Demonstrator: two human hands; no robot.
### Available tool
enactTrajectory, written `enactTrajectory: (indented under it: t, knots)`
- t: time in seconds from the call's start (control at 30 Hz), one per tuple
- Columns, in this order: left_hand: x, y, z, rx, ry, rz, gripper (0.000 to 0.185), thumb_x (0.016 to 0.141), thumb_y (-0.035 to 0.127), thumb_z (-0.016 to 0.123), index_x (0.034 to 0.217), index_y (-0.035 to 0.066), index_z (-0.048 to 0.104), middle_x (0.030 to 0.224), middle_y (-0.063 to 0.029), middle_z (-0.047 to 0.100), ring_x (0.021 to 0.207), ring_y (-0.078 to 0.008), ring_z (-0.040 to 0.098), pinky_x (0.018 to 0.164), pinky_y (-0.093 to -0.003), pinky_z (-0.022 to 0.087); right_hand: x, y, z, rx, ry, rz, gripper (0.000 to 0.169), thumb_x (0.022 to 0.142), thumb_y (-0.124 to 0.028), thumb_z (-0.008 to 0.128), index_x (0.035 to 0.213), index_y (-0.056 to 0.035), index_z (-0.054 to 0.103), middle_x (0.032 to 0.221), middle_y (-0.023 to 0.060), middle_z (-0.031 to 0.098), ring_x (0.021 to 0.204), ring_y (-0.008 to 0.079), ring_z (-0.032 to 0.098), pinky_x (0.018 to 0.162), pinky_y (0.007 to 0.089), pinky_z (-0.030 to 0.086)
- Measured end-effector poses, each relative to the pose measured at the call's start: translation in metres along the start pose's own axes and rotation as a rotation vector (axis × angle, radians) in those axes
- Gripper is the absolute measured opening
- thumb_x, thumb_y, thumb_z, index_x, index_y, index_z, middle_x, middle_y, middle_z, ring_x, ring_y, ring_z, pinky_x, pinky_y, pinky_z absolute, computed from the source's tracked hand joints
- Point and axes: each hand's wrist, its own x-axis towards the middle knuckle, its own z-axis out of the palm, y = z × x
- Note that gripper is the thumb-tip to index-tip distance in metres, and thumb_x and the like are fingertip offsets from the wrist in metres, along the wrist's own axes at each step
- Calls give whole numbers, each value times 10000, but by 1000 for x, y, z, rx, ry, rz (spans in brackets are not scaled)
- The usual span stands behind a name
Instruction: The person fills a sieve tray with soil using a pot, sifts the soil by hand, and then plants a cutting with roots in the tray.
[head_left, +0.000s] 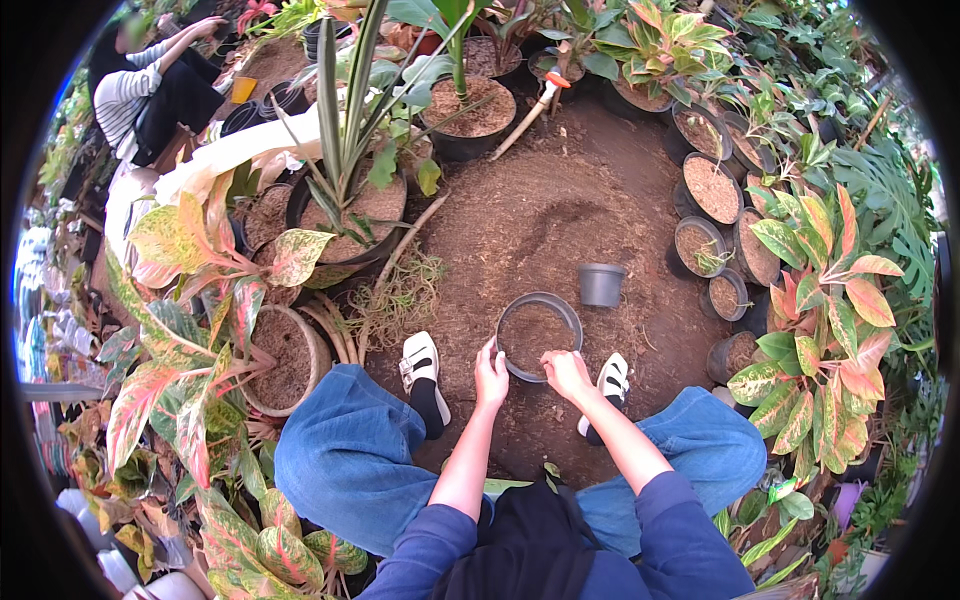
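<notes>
A round black plastic plant pot (574, 315) holding brown soil stands on the ground between my feet. My left hand (491, 373) is at its lower left rim, fingers against the outside; how firmly it grips cannot be told. At the lower right rim is my right hand (566, 373), its fingers bent over the edge; whether they pinch something is too small to tell. Just beyond, to the upper right, a smaller dark plastic pot (601, 285) sits apart from both hands.
Potted plants line both sides, among them a large pot with a snake plant (349, 202) and a pink-green aglaonema (832, 322). A wooden stick (409, 240) and pulled roots (401, 296) lie at left. Another person (146, 90) sits at the upper left.
</notes>
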Motion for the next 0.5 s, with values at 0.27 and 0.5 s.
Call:
enactTrajectory:
  t: [0.27,0.5]
  knots:
    - [-8,-13,-10,-336,18,-384,376,884,180,522,1234,72,434,1010,-77,560,765,-123,570,641,-249,476,-9,-13,-3,-109,171,-8,432,641,81,505,1048,-62,538,1238,170,389,1046,361,495,881,389,441]
    - [19,-43,-64,-226,405,-310,294,901,246,488,773,1,589,653,-41,581,636,-124,566,526,-289,432,11,-42,6,-56,349,-74,480,642,105,485,1095,-54,511,1199,162,414,989,326,530,863,391,444]
